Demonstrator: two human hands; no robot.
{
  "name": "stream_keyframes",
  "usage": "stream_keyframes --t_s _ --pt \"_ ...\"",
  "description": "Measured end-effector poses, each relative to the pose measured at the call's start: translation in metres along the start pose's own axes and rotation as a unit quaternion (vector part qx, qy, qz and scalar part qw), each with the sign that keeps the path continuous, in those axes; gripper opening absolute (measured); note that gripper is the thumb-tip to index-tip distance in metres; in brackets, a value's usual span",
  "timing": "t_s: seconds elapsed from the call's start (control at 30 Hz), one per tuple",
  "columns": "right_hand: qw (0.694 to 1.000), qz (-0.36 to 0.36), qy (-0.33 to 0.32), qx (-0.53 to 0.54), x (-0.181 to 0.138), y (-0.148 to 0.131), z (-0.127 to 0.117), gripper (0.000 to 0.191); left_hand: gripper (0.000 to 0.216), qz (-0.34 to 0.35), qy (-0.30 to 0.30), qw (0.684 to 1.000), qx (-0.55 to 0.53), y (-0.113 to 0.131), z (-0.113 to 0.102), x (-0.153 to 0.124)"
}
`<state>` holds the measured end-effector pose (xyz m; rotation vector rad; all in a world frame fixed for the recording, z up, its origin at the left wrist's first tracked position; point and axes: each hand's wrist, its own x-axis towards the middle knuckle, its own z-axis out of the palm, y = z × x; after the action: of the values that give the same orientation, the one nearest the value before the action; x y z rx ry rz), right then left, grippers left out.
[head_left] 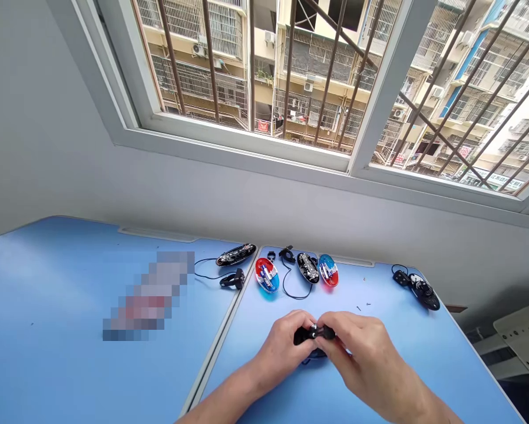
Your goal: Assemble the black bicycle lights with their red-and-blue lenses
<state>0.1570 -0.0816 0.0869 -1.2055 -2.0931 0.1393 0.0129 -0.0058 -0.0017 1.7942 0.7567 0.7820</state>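
Note:
Above the right-hand blue tabletop, my left hand point(284, 340) and my right hand point(360, 348) meet with fingertips pinched together. Between them is a small black part point(327, 333) with a shiny metal bit at its middle; both hands grip it, and the fingers cover much of it. Just below the fingers, the edge of a dark rounded piece point(316, 354) shows, mostly hidden. Farther back lie two oval red-and-blue translucent shells, the left one point(267, 275) and the right one point(329, 271), with batteries visible. A black oval unit point(308, 268) lies between them.
A black clamp point(286, 254) sits behind, with a cable. Left of the table seam are another black oval unit point(236, 255) and a clamp point(233, 279). A black device point(424, 291) rests near the right edge. Small screws point(368, 304) lie about. A blurred patch point(149, 297) covers the left tabletop.

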Motion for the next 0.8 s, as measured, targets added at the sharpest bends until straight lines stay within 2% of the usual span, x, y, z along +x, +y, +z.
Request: stream_keyframes --t_s 0.07,0.13,0.27,0.47,0.63,0.8 --pt "1.000 -0.010 0.020 -0.008 -0.001 0.003 0.003 0.012 0.001 -0.002 0.005 1.000 0.006 0.002 0.000 0.001" --pt "1.000 -0.016 0.012 -0.004 -0.001 0.008 0.004 0.010 0.002 -0.002 0.009 1.000 0.012 0.003 0.000 0.001" --pt "0.997 -0.027 -0.059 0.036 -0.002 0.018 -0.003 0.008 0.005 -0.003 0.010 1.000 0.022 0.004 -0.001 0.001" --pt "0.987 -0.028 -0.143 0.066 0.000 0.022 -0.022 0.019 0.008 0.006 0.005 1.000 0.023 0.001 -0.001 0.001" --pt "0.987 -0.019 -0.160 0.030 -0.004 0.023 -0.032 0.020 0.016 0.010 0.003 1.000 0.022 -0.001 -0.002 0.001" --pt "0.988 -0.020 -0.152 -0.004 -0.005 0.020 -0.032 0.018 0.017 -0.001 0.004 1.000 0.018 -0.001 -0.002 0.001"
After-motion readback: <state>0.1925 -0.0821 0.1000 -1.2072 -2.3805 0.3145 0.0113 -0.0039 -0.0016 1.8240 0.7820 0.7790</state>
